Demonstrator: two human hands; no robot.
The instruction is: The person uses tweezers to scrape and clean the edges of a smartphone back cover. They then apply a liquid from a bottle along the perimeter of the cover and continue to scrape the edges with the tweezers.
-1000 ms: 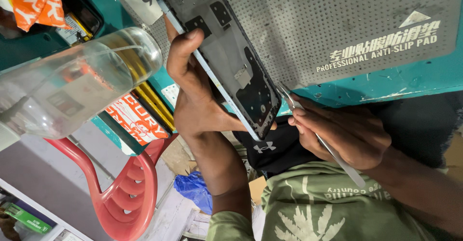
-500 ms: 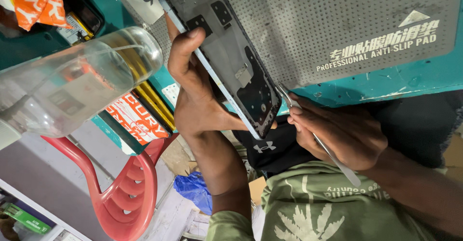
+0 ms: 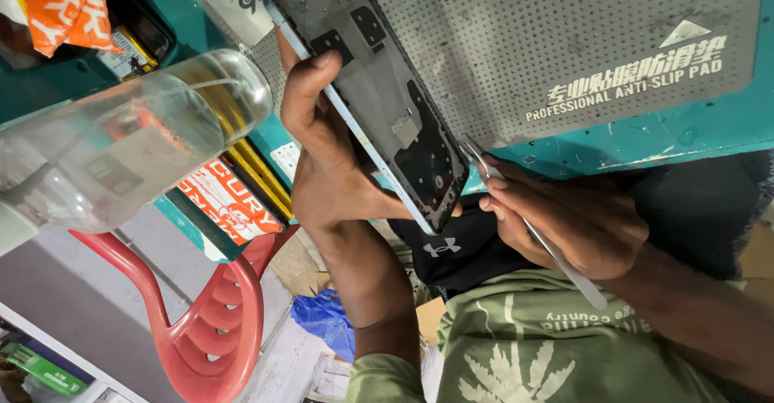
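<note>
My left hand [image 3: 326,161] grips an opened phone frame [image 3: 379,89] by its long edge, its dark inner side facing up and tilted over the grey dotted mat [image 3: 564,40]. My right hand [image 3: 568,222] pinches metal tweezers [image 3: 528,222]. Their tips sit just off the lower right corner of the phone, apart from it by a small gap. The tweezers' rear end sticks out past my palm toward my green shirt.
A clear plastic bottle [image 3: 121,145] lies close to the camera at left. The teal bench edge [image 3: 669,141] runs under the mat. A red plastic chair [image 3: 214,322] stands below, with a blue bag [image 3: 322,322] on the floor and an orange packet [image 3: 68,4] at top left.
My left thumb has shifted slightly along the phone's edge. The tweezers' tips stay near the phone's lower corner. Little else has moved.
</note>
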